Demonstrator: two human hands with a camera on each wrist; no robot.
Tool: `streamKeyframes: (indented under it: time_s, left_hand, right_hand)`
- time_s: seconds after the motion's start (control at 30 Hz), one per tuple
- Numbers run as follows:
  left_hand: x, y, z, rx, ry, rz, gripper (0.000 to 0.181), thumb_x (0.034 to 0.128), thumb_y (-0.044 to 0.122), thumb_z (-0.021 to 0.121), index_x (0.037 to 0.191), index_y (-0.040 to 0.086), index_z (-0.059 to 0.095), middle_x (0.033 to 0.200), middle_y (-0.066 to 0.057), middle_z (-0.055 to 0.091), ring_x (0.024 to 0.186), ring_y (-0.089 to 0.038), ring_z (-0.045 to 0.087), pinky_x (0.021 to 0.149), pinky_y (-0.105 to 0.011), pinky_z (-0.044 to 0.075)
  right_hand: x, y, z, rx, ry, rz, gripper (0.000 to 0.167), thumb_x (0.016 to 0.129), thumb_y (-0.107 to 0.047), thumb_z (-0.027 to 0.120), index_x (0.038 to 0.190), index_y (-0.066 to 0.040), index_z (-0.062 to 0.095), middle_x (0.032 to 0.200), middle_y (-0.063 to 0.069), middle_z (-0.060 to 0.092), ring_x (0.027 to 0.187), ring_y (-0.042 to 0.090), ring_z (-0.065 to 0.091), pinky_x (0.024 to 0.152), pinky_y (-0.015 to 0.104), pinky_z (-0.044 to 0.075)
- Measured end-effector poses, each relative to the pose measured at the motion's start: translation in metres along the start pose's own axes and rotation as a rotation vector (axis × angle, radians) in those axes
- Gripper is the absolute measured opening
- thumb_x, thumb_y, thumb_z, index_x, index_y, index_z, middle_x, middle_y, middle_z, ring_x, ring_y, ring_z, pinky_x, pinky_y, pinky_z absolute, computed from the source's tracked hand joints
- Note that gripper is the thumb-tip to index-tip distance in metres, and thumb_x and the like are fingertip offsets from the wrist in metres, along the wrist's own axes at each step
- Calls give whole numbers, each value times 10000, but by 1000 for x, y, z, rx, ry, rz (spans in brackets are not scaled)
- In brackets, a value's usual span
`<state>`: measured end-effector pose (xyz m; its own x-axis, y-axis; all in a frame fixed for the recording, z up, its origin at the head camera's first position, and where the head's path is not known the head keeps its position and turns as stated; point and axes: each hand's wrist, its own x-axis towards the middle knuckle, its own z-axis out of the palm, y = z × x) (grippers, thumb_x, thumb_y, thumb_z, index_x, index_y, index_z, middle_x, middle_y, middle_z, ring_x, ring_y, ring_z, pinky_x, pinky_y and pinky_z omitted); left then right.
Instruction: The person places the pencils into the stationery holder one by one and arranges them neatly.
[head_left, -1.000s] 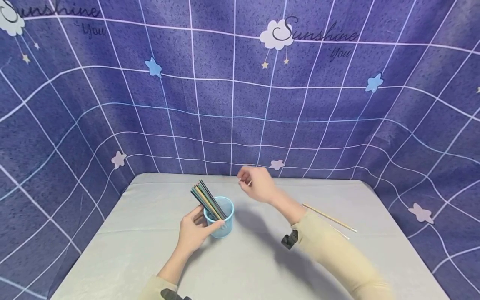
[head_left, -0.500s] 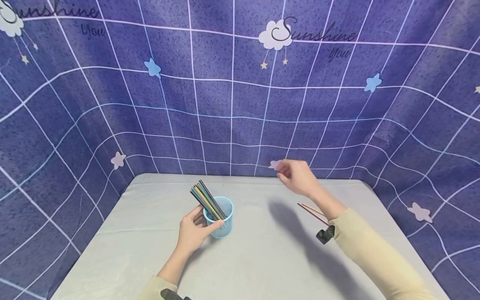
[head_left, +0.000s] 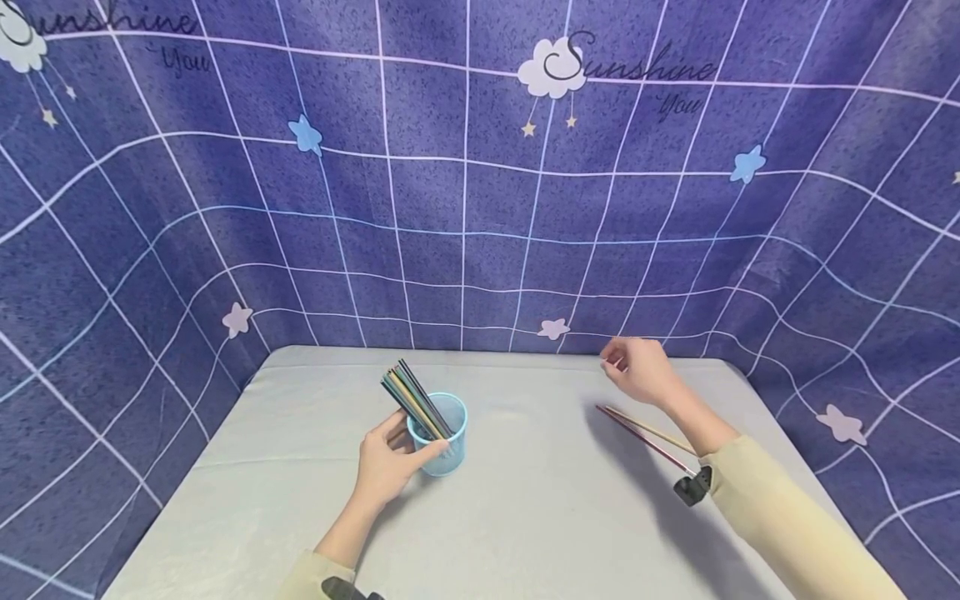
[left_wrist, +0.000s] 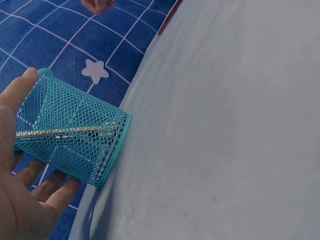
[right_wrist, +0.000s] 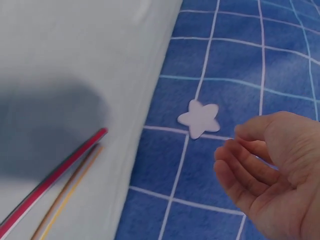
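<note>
My left hand (head_left: 384, 468) grips a light blue mesh pen cup (head_left: 448, 461), thumb on the near side and fingers behind it. A bundle of thin dark, green and yellow sticks (head_left: 411, 398) leans leftward out of the cup. In the left wrist view, the mesh cup (left_wrist: 75, 132) shows a few sticks through its wall. My right hand (head_left: 639, 369) hovers above the table's back right, loosely curled around nothing. Below it lie a dark red stick (head_left: 645, 440) and a yellowish stick (head_left: 662, 435), close together. The right wrist view shows my right hand (right_wrist: 280, 175) apart from the red stick (right_wrist: 52, 176).
The table (head_left: 517, 517) wears a pale grey cloth. A blue curtain (head_left: 420, 200) with white grid lines and stars surrounds its back and sides. Small black cameras, including one at my right wrist (head_left: 692, 487), sit on my sleeves.
My right hand has moved rightward, from beside the cup to above the loose sticks, which are now less covered by the arm. My left hand and the cup have stayed put.
</note>
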<state>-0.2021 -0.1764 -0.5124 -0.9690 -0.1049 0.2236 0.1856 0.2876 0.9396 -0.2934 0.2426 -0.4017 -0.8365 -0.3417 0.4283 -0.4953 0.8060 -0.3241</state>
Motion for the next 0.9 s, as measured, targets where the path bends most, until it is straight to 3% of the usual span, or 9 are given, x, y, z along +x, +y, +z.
streamKeyframes:
  time_s: [0.53, 0.9]
  left_hand:
    - [-2, 3, 0, 7, 0, 0, 764, 763, 263, 986, 1429, 96, 651, 1361, -191, 726, 1232, -395, 726, 1026, -424, 645]
    - [-2, 4, 1, -5, 10, -28, 768, 747, 276, 995, 1421, 114, 665, 1364, -177, 729, 1246, -393, 719, 1047, -448, 635]
  right_hand:
    - [-42, 37, 12, -6, -84, 31, 37, 887, -48, 739, 852, -40, 745, 742, 45, 770, 638, 124, 700, 633, 336, 621]
    - [-66, 49, 28, -71, -143, 76, 59, 848, -76, 783, 814, -115, 753, 733, -32, 771, 697, 138, 712, 688, 399, 600]
